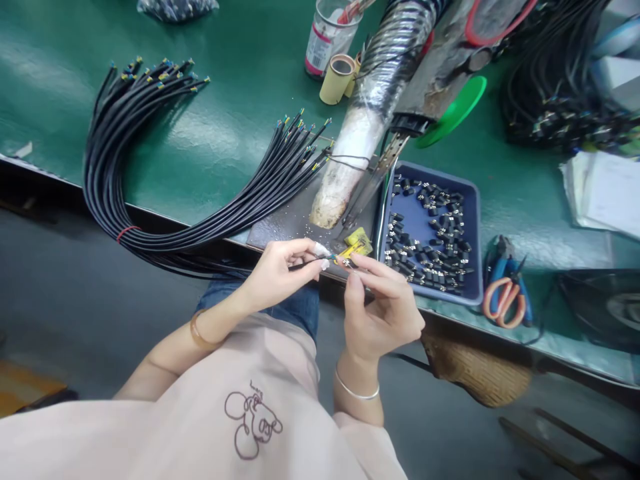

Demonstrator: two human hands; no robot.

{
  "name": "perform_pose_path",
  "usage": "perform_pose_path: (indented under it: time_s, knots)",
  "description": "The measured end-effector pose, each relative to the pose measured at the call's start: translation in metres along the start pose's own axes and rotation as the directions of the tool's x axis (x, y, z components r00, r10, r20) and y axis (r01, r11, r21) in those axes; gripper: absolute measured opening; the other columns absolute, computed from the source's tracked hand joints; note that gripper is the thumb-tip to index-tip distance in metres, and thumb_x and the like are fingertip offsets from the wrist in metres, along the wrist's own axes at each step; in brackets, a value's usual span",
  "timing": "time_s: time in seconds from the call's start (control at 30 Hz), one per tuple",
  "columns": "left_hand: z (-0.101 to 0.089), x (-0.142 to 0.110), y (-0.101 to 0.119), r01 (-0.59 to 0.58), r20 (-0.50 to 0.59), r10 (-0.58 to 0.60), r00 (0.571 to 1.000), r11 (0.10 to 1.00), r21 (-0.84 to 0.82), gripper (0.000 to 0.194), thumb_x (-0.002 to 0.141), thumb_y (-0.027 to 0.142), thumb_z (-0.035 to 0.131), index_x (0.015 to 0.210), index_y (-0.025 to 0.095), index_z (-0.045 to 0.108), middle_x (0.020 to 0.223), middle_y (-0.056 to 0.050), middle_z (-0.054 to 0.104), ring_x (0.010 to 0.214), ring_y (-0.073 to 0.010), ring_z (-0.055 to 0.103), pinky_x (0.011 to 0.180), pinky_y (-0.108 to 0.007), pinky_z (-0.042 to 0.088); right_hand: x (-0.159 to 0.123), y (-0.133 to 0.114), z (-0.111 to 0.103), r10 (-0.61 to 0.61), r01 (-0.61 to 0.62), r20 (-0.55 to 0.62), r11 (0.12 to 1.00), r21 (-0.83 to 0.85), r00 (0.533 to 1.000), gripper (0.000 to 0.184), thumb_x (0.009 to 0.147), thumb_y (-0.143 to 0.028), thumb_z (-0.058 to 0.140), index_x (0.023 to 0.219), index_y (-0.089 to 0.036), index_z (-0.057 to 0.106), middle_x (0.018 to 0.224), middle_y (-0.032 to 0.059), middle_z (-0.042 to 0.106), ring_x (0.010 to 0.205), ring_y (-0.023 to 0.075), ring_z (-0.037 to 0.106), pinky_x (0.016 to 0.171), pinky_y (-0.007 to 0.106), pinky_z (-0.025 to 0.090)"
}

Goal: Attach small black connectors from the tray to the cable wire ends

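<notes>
My left hand (277, 273) is closed near the table's front edge, thumb and fingers pinching the end of a black cable (299, 266). White wrapping covers its fingertips, and small coloured wires show just beyond them. Close by on the right, my right hand (383, 303) is closed in a pinch at the wire ends. A tiny metallic piece shows at its fingertips, too small to name. Just behind the fingers lies a yellow clip-like piece (359, 243). A soldering iron (377, 170) points down toward it. The bundle of black cables (110, 167) curves across the table's left side.
A wrapped duct (367, 100) hangs over the middle. Right of it, a blue tray (476, 233) holds many small black connectors, with orange-and-blue-handled cutters (505, 293) alongside. A plastic cup (325, 40), papers (607, 190) and another cable pile (545, 80) stand farther off.
</notes>
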State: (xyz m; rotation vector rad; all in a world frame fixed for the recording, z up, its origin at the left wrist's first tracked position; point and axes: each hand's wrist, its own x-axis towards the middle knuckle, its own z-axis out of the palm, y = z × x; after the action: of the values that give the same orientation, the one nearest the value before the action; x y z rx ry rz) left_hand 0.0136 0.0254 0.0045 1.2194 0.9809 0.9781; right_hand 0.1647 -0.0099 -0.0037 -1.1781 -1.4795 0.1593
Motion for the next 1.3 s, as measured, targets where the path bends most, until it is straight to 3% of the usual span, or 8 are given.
perform_pose_path:
  time_s: [0.17, 0.3, 0.4, 0.47, 0.57, 0.87, 1.3]
  knots:
    - [0.001, 0.001, -0.001, 0.006, -0.033, -0.006, 0.999, 1.0, 0.001, 0.016, 0.085, 0.028, 0.068, 0.087, 0.013, 0.072, 0.067, -0.002, 0.069, 0.06, -0.0117, 0.061, 0.064, -0.023, 0.051, 0.001, -0.001, -0.003, -0.122, 0.127, 0.05, 0.986, -0.105, 0.991, 0.019, 0.087, -0.01, 0.071, 0.098, -0.025, 0.068, 0.098, 0.0022, 0.08, 0.086, 0.0197, 0.079, 0.077, 0.034, 0.066]
    - [0.001, 0.002, 0.001, 0.015, -0.02, -0.017, 1.0, 0.994, -0.111, 0.019, 0.081, 0.031, 0.073, 0.086, 0.013, 0.073, 0.065, 0.0, 0.063, 0.057, -0.0099, 0.053, 0.057, -0.022, 0.045, 0.001, -0.001, -0.003, -0.09, 0.098, 0.091, 0.991, -0.093, 0.992, 0.02, 0.087, -0.008, 0.07, 0.097, -0.025, 0.068, 0.095, 0.0013, 0.081, 0.084, 0.0179, 0.079, 0.076, 0.031, 0.065]
    - [0.002, 0.001, 0.003, 0.024, 0.0, -0.024, 1.0, 0.991, -0.131, 0.016, 0.08, 0.028, 0.071, 0.08, 0.013, 0.069, 0.064, 0.002, 0.059, 0.054, -0.0073, 0.045, 0.052, -0.02, 0.038, 0.001, 0.0, -0.001, -0.051, 0.051, 0.007, 0.999, -0.018, 0.999, 0.02, 0.087, -0.007, 0.069, 0.098, -0.024, 0.068, 0.094, 0.0018, 0.08, 0.083, 0.0179, 0.078, 0.072, 0.03, 0.065]
    - [0.002, 0.0, 0.006, 0.037, 0.026, -0.034, 0.999, 0.994, -0.101, 0.013, 0.08, 0.025, 0.069, 0.076, 0.013, 0.065, 0.059, 0.005, 0.05, 0.051, -0.0056, 0.038, 0.049, -0.019, 0.032, 0.001, 0.0, 0.0, -0.082, 0.082, -0.051, 0.997, 0.003, 0.995, 0.021, 0.087, -0.007, 0.07, 0.1, -0.023, 0.068, 0.094, 0.0022, 0.079, 0.083, 0.0181, 0.078, 0.07, 0.031, 0.065]
    - [0.001, 0.001, 0.009, 0.047, 0.062, -0.043, 0.997, 0.997, -0.058, 0.014, 0.078, 0.023, 0.068, 0.072, 0.015, 0.058, 0.055, 0.008, 0.039, 0.05, -0.0047, 0.031, 0.048, -0.019, 0.026, 0.001, 0.0, 0.001, -0.126, 0.126, -0.045, 0.992, -0.002, 0.991, 0.02, 0.086, -0.008, 0.071, 0.099, -0.022, 0.068, 0.095, 0.002, 0.079, 0.084, 0.0179, 0.077, 0.072, 0.032, 0.066]
    - [-0.001, 0.006, 0.011, 0.118, 0.086, -0.101, 0.991, 0.97, -0.214, 0.024, 0.073, 0.027, 0.078, 0.074, 0.016, 0.057, 0.056, 0.008, 0.047, 0.048, -0.0039, 0.037, 0.049, -0.018, 0.032, 0.0, 0.001, -0.002, -0.022, 0.023, -0.032, 1.0, 0.021, 0.999, 0.019, 0.086, -0.007, 0.071, 0.097, -0.023, 0.068, 0.096, 0.0016, 0.078, 0.087, 0.0173, 0.077, 0.072, 0.031, 0.066]
    - [0.0, 0.004, 0.011, 0.157, 0.09, -0.14, 0.986, 0.963, -0.217, 0.026, 0.071, 0.027, 0.08, 0.074, 0.015, 0.058, 0.057, 0.008, 0.048, 0.05, -0.0035, 0.037, 0.048, -0.018, 0.031, 0.006, -0.001, -0.007, -0.029, 0.028, -0.079, 1.0, -0.009, 0.996, 0.014, 0.087, -0.009, 0.07, 0.092, -0.023, 0.068, 0.094, 0.0016, 0.077, 0.085, 0.0175, 0.076, 0.072, 0.033, 0.065]
